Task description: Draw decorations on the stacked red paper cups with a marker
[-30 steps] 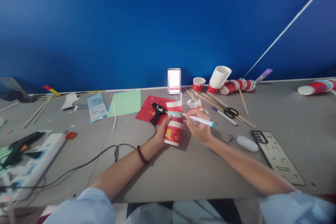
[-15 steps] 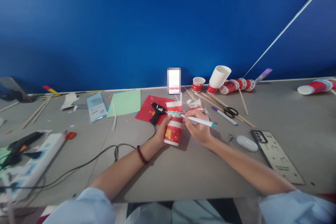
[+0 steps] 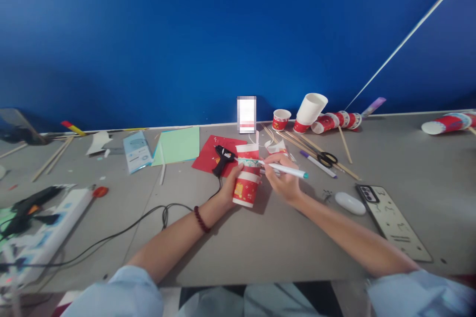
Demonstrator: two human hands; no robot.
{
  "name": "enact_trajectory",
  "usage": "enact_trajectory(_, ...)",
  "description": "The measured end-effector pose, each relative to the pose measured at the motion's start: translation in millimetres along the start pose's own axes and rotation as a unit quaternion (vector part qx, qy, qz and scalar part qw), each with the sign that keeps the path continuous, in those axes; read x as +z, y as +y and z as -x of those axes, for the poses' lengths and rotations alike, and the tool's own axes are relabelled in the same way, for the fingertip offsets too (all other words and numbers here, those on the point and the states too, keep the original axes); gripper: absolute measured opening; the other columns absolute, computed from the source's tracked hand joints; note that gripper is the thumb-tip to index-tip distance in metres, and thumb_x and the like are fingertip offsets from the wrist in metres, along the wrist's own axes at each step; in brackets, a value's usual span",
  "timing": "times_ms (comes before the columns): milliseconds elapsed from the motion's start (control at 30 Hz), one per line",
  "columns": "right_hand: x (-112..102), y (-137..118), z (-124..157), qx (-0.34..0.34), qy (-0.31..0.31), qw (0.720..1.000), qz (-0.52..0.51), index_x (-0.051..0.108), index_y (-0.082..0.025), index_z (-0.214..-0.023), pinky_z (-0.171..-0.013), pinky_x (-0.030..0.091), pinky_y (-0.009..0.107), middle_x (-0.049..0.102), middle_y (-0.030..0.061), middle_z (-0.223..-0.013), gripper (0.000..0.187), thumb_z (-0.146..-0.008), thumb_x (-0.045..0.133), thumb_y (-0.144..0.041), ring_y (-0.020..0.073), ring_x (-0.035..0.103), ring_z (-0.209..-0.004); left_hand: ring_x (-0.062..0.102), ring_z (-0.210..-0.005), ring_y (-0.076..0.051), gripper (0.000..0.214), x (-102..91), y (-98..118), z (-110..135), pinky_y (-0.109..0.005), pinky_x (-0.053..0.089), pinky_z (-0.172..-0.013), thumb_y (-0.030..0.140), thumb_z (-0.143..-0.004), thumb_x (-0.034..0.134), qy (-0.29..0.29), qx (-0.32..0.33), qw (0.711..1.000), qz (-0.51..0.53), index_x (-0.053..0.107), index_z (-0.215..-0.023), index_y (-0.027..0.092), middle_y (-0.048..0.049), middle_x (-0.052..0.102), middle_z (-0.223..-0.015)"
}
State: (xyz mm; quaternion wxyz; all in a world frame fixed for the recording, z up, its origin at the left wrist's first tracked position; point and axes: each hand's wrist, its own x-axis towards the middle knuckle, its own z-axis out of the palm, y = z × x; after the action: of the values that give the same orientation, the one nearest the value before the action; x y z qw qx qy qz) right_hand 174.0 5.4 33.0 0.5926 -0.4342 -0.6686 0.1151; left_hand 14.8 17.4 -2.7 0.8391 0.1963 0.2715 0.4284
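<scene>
My left hand is wrapped round a red and white paper cup piece, made of cups joined end to end and held nearly upright. A white band near its top carries a green drawn pattern. In my right hand is a white marker pen with a green end, its tip at or very near the band's right side; whether it touches I cannot tell. Just left of the cups, a black glue gun lies on a sheet of red paper.
Behind stand a short cup and a tilted cup stack. Scissors, a purple marker, a white mouse-shaped case and a phone lie right. Left are green paper, a power strip and a black cable.
The right hand and marker have shifted very slightly to the right along the band. The left hand keeps its grip on the cups, which have barely moved.
</scene>
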Motion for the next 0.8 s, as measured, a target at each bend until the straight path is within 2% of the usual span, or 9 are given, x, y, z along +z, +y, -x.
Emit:
enact_trajectory(167,0,-1,0,-0.004,-0.003,1.000,-0.010,0.060,-0.022,-0.077,-0.060,0.048,0.029,0.067,0.0013,-0.071,0.006,-0.082,0.059,-0.019,0.0161,0.063,-0.063,0.071,-0.070,-0.020,0.039,4.6,1,1,-0.030,0.056,-0.070,0.038,-0.082,0.065,-0.004,0.012,1.000,0.013,0.065,-0.108,0.009,-0.0113,0.075,-0.089)
enact_trajectory(467,0,-1,1,0.019,-0.010,1.000,0.009,0.060,-0.023,-0.077,-0.061,0.050,0.030,0.068,0.0011,-0.070,0.006,-0.082,0.058,-0.022,0.0173,0.065,-0.065,0.071,-0.066,-0.020,0.038,4.9,2,2,-0.028,0.055,-0.063,0.038,-0.083,0.065,0.013,-0.015,1.000,0.017,0.064,-0.107,0.009,-0.0110,0.075,-0.084)
enact_trajectory(667,1,-3,3,0.020,-0.019,1.000,0.001,0.061,-0.022,-0.080,-0.062,0.052,0.031,0.069,0.0021,-0.073,0.004,-0.083,0.058,-0.021,0.0183,0.067,-0.068,0.070,-0.063,-0.020,0.033,8.4,3,4,-0.027,0.054,-0.062,0.038,-0.084,0.064,0.043,-0.039,0.998,0.020,0.065,-0.099,0.008,-0.0096,0.073,-0.074)
enact_trajectory(800,2,-3,2,0.012,-0.021,1.000,-0.001,0.062,-0.022,-0.080,-0.063,0.053,0.031,0.070,0.0028,-0.074,0.005,-0.083,0.059,-0.021,0.0185,0.068,-0.067,0.069,-0.061,-0.019,0.030,10.4,3,4,-0.027,0.053,-0.061,0.037,-0.085,0.062,0.041,-0.041,0.998,0.019,0.066,-0.096,0.009,-0.0073,0.071,-0.069)
